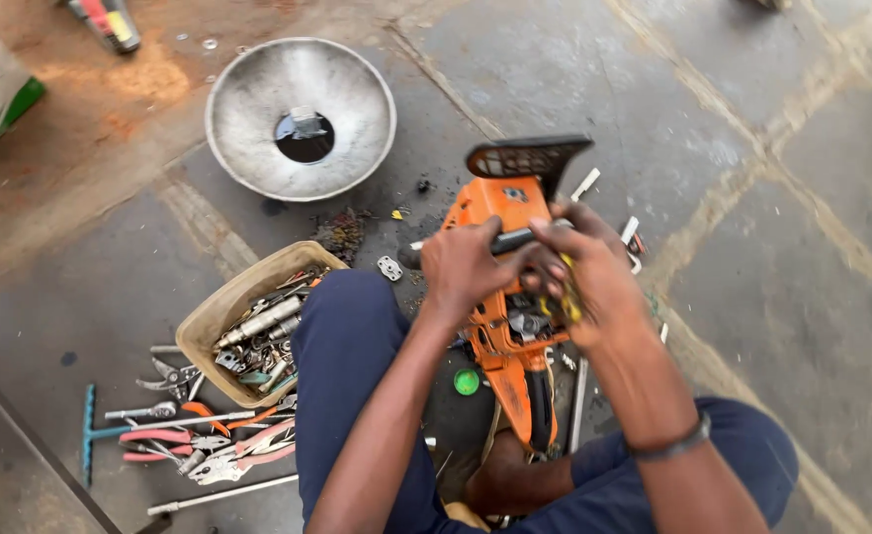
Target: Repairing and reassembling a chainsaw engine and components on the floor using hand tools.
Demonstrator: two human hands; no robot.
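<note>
Head view, looking down: a seated person steadies an orange chainsaw body (503, 297) on the stone floor (752, 198) between their knees. The left hand (464, 265) has its fingers wrapped around the black handle bar, bracing it. The right hand (586, 275) pinches a small yellow tool against the engine. A tub of tools (220, 314) sits within reach at left, a metal basin (258, 109) beyond.

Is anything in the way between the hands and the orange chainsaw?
Nothing visible. The left hand and right hand are already on the orange chainsaw, around its dark handle bar. The right hand also holds something yellow.
</note>
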